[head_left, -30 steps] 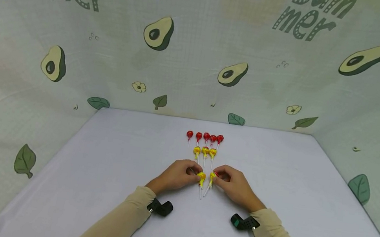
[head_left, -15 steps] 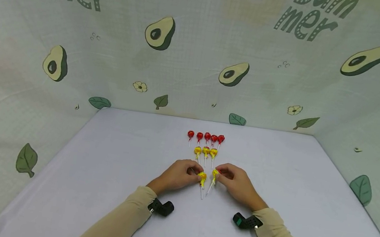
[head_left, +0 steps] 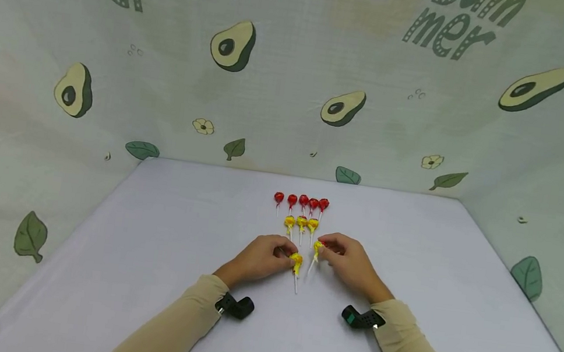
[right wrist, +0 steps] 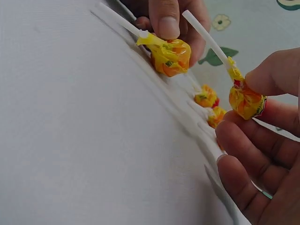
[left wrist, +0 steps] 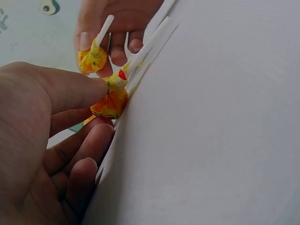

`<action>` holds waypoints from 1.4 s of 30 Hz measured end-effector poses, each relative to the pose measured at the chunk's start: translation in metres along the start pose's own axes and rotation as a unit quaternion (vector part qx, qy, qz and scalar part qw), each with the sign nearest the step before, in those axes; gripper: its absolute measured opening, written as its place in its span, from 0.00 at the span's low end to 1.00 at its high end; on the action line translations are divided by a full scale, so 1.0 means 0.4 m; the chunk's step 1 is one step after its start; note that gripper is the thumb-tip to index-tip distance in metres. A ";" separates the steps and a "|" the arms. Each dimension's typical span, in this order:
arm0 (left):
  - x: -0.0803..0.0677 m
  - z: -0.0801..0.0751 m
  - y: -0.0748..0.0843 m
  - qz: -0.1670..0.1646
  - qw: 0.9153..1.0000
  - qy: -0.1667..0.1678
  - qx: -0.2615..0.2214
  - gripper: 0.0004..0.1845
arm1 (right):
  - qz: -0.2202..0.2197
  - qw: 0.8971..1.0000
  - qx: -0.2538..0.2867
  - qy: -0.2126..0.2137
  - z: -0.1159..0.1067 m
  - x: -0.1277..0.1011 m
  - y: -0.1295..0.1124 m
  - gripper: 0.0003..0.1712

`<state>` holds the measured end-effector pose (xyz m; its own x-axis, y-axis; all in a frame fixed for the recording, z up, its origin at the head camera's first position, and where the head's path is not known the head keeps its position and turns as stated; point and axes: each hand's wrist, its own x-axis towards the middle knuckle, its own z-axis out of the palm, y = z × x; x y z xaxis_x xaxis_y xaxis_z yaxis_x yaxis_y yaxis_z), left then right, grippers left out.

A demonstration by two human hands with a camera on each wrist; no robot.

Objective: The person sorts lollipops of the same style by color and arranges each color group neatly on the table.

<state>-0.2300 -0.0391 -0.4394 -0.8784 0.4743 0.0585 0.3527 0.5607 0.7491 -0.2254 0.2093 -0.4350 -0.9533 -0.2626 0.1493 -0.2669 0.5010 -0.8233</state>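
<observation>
My left hand (head_left: 265, 259) pinches a yellow-wrapped lollipop (left wrist: 110, 104) by its head between thumb and fingers. Its white stick points back toward me, close over the tabletop. A second yellow lollipop (right wrist: 246, 101) is pinched by my right hand (head_left: 352, 262), a little farther forward and to the right. In the right wrist view this one is held up off the cloth, stick slanting up. Just ahead of both hands lies a row of three yellow lollipops (head_left: 301, 222), sticks toward me. Behind them runs a row of several red lollipops (head_left: 303, 200).
The white-covered table (head_left: 178, 204) reaches back to a hanging cloth (head_left: 283, 82) printed with avocados, leaves and flowers. More of that cloth borders the left and right sides. A black wrist camera (head_left: 236, 306) sits on the left wrist and another camera (head_left: 361, 318) on the right.
My right hand has moved forward with its lollipop, toward the right end of the yellow row and away from the left hand's lollipop. The left hand stays nearly still.
</observation>
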 end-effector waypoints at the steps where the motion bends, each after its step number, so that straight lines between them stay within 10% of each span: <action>1: -0.001 -0.001 -0.003 0.000 1.000 0.000 -0.002 0.10 | 0.001 1.000 0.001 -0.001 0.000 0.005 -0.001 0.14; 42: 0.004 0.002 -0.006 0.014 1.000 0.002 -0.002 0.08 | 0.110 0.986 0.107 0.067 -0.053 0.121 0.030 0.21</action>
<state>-0.2319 -0.0392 -0.4417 -0.8691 0.4877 0.0822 0.3763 0.5443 0.7497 -0.2777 0.2201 -0.4259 -0.9988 -0.0478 0.0132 -0.0290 0.3453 -0.9381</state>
